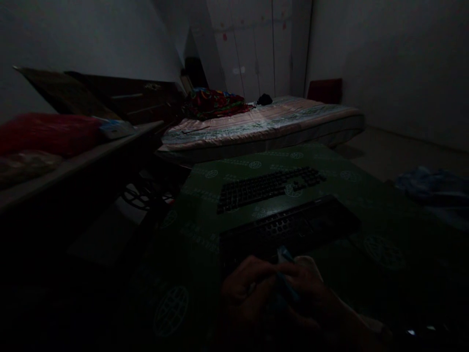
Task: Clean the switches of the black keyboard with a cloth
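Observation:
In dim light, my left hand [249,288] and my right hand [308,288] meet at the bottom middle, fingers closed and nearly touching. Between them is a small blue item [287,286], too dark to name; the right fingers wrap round it. What the left fingers pinch is hidden. A whitish cloth [309,264] shows behind the right hand. Just beyond the hands lies a black keyboard base [293,227] with its keys off. Farther back, rows of black keycaps [267,186] are laid out in keyboard order on the green table [198,215].
A bed [264,127] with a red patterned blanket [216,102] stands behind the table. At the left, a shelf [120,142] holds a red plastic bag [51,132]. Bluish cloth [425,183] lies at the right. Small shiny things [421,331] are at the lower right.

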